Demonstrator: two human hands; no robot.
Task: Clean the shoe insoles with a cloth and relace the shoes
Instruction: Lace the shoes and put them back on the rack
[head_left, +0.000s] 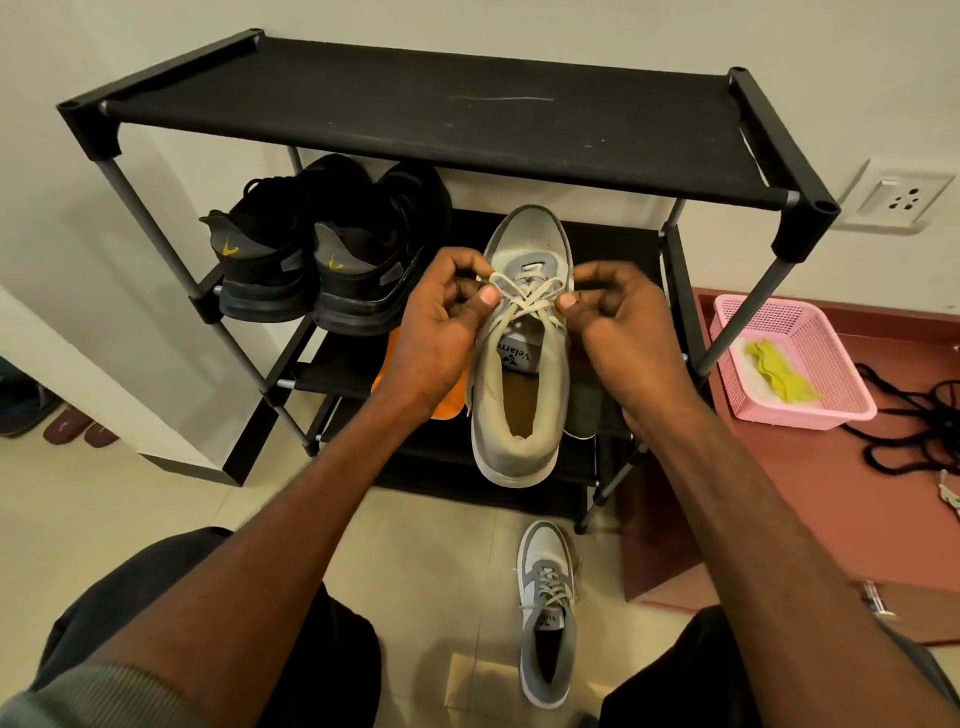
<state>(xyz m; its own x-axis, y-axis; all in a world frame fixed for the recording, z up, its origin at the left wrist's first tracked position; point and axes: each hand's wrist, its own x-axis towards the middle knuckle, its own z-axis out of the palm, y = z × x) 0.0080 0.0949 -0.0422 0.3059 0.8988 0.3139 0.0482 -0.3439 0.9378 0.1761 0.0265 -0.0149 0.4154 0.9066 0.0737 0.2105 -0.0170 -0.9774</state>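
Both hands lacing a grey shoe (521, 364) on the rack.
L hand (441, 332) & R hand (621, 332) each curled tight, pinching a cream lace (524, 304) end w/ thumb + fingers over the eyelets. Shoe rests toe-away on the black rack (415, 119), mid shelf, beside black sneakers (322, 260). Second grey shoe (548, 613) on floor below, laced. Yellow cloth (779, 376) in pink basket (841, 395), R of rack.

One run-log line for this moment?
step: relacing | left hand: pinches lace | right hand: pinches lace | grey shoe: on rack
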